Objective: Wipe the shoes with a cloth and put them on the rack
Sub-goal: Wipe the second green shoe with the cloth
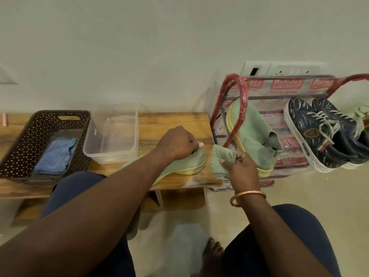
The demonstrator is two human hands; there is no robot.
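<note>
pale wall runs behind a low wooden tabletop [171, 119] that i sit facing. my left hand [177, 141] is curled down over a green shoe [191, 163] that lies on the tabletop near its right edge, yellow sole toward me, fingers gripping its upper. my right hand [241, 166], a copper bangle [247, 196] on the wrist, pinches a green cloth [218, 154] just beside the end of that shoe, at the tabletop's right edge; whether cloth and shoe touch i cannot tell. the two hands are apart, each clamped on its own thing. just right of the tabletop stands the rack [242, 100], its red frame wrapped in plastic, and the other green shoe [253, 134] leans on it, tilted, toe up. further right on the rack sits a pair of navy sneakers [315, 136] with white laces. on the left of the tabletop a brown perforated basket [24, 140] holds a blue cloth [56, 154], and a clear plastic tub [111, 154] stands between the basket and my left hand.
</note>
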